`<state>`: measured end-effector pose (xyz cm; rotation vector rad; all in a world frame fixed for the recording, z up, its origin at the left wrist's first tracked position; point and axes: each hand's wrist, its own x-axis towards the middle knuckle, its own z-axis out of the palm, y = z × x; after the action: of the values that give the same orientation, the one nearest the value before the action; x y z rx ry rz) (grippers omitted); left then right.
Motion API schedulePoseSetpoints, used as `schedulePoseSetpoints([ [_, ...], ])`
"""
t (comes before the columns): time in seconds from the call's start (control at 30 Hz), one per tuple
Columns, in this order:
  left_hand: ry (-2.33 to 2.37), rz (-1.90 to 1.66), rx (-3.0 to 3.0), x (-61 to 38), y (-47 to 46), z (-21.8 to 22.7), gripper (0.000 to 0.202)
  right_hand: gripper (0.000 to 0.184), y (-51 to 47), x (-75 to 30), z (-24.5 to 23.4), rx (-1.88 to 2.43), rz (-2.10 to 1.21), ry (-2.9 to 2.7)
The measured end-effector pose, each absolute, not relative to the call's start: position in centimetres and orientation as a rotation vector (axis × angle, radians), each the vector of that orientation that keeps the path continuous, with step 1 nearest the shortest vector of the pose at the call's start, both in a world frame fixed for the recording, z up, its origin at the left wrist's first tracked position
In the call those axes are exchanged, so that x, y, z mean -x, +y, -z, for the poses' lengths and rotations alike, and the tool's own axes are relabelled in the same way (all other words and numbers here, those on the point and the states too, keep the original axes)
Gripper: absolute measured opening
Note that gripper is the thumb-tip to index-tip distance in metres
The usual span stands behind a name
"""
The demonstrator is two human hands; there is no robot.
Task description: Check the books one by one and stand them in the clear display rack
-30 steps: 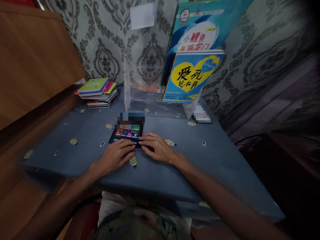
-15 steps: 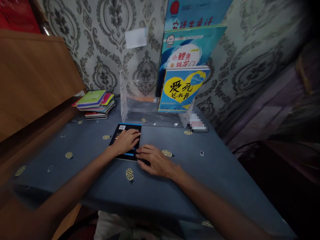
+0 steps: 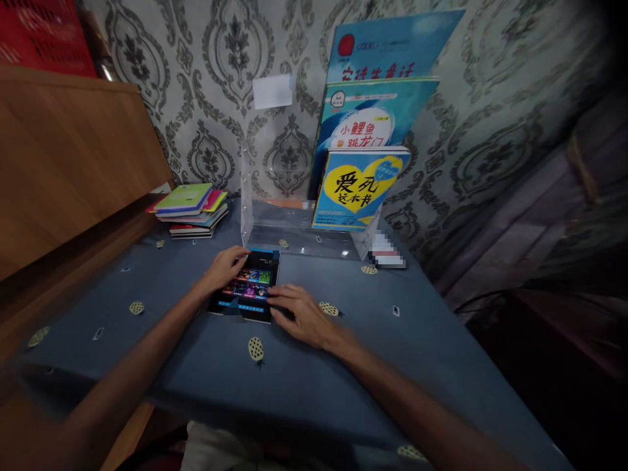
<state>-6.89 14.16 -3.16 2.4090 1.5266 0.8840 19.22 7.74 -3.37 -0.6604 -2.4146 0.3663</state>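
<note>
A thin black book lies flat on the cloth, showing rows of small coloured pictures and blue strips of print. My left hand rests over its upper left edge with the fingers stretched, hiding that corner. On the opposite side, my right hand touches the right edge with its fingertips, fingers extended and slightly apart. Neither hand is closed round the book. Just behind the book stands a clear plastic book rack.
Upright in the rack's right part are a blue book with a yellow heart, a teal book and a taller blue book. A stack of books sits back left. A blurred-out item lies right of the rack.
My left hand has slid left across the book to its left edge, uncovering the pictures. My right hand stays at the right edge. The whole view has shifted slightly.
</note>
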Motion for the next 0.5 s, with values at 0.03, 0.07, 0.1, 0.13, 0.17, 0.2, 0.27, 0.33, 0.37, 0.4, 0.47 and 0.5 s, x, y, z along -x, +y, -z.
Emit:
schedulePoseSetpoints([
  [0.03, 1.609, -0.885, -2.399, 7.6, 13.8, 3.5, 0.034, 0.031, 8.2, -18.4, 3.3, 0.717, -0.344, -2.438],
  [0.07, 1.668, -0.876, -2.396, 8.2, 13.5, 3.8, 0.034, 0.036, 8.7, -17.4, 3.2, 0.766, -0.322, -2.480],
  [0.1, 1.703, -0.864, -2.395, 8.6, 13.3, 4.2, 0.035, 0.042, 9.3, -16.1, 3.1, 0.826, -0.306, -2.525],
  [0.13, 1.717, -0.854, -2.396, 8.7, 13.1, 4.5, 0.036, 0.047, 9.8, -14.7, 3.0, 0.898, -0.293, -2.556],
  [0.17, 1.724, -0.847, -2.397, 8.7, 13.1, 4.9, 0.037, 0.049, 10.4, -13.2, 2.8, 0.961, -0.283, -2.578],
  [0.2, 1.735, -0.838, -2.399, 8.6, 13.0, 5.1, 0.037, 0.051, 10.9, -11.8, 2.8, 1.009, -0.268, -2.592],
  [0.27, 1.756, -0.822, -2.402, 8.4, 13.0, 5.5, 0.038, 0.053, 11.8, -9.5, 2.8, 1.117, -0.250, -2.617],
  [0.33, 1.771, -0.813, -2.401, 8.2, 13.1, 5.7, 0.037, 0.055, 12.4, -8.4, 3.0, 1.227, -0.236, -2.603],
  [0.37, 1.777, -0.812, -2.398, 8.1, 13.1, 5.7, 0.037, 0.057, 12.6, -8.4, 3.1, 1.280, -0.227, -2.584],
  [0.4, 1.783, -0.815, -2.392, 8.1, 13.1, 5.7, 0.037, 0.060, 12.7, -8.6, 3.2, 1.326, -0.215, -2.562],
  [0.47, 1.796, -0.830, -2.373, 8.0, 13.0, 5.7, 0.036, 0.067, 12.9, -9.8, 3.6, 1.409, -0.190, -2.522],
  [0.5, 1.803, -0.842, -2.359, 8.0, 12.9, 5.7, 0.035, 0.069, 12.9, -10.5, 3.8, 1.442, -0.183, -2.507],
])
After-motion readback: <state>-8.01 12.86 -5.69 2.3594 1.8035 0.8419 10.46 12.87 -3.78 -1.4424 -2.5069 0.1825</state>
